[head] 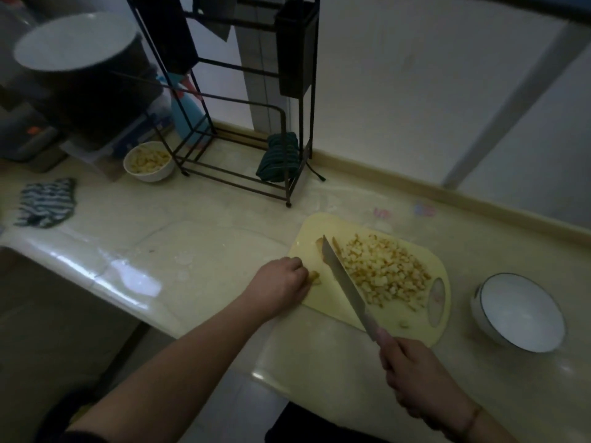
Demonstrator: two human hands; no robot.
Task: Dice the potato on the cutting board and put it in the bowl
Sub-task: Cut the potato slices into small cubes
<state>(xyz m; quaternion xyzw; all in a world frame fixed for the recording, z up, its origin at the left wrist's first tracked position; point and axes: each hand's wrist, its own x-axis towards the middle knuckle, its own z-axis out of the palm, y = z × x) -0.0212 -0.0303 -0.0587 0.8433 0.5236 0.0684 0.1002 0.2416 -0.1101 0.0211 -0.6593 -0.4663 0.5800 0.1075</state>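
A yellow cutting board (pixel 323 302) lies on the counter with a heap of diced potato (pixel 383 273) on its right half. My right hand (pixel 412 378) grips the pink handle of a long knife (pixel 343 279), whose blade slants up-left across the board beside a thin potato strip (pixel 320 247). My left hand (pixel 281 282) rests at the board's left edge, its fingers curled on a small potato piece (pixel 315 277). An empty white bowl (pixel 519 311) stands right of the board.
A second white bowl (pixel 149 161) filled with diced potato sits at the back left beside a black wire rack (pixel 243 100). A striped cloth (pixel 46 201) lies at the far left. The counter's front edge runs diagonally below my left arm.
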